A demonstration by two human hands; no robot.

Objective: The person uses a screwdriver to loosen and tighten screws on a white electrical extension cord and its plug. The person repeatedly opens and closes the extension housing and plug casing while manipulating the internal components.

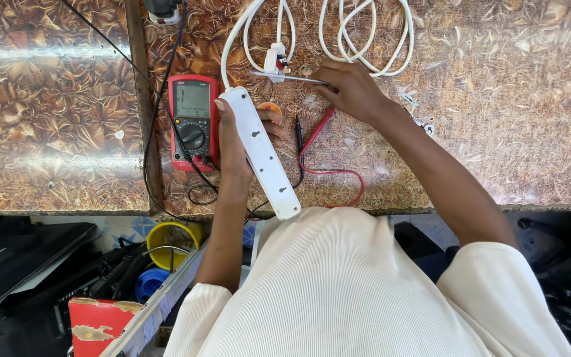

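A brown worktop (497, 132) with a glossy leaf pattern fills the upper view, its front edge running just above the person's cream-shirted chest.

On it, near the middle, the white power strip (261, 153) lies tilted, its back with small screw holes facing up and its lower end reaching past the worktop's front edge. The left hand (236, 142) grips the strip from the side, thumb along its left edge and fingers curled underneath. The right hand (350, 89) is closed around the handle of a screwdriver (289, 77), whose thin metal shaft points left toward the white plug (276, 61) lying just beyond the strip's top end.

The strip's white cable (365, 39) loops in coils at the far edge of the worktop. Just left of the strip sits a red multimeter (193, 122) with a grey screen and black dial; its red test lead (328, 168) and a black one curl beside the right forearm. A small orange object shows under the left fingers, too hidden to identify.

Below the worktop, a yellow tub (166, 238) and a blue roll (150, 281) sit among dark clutter.
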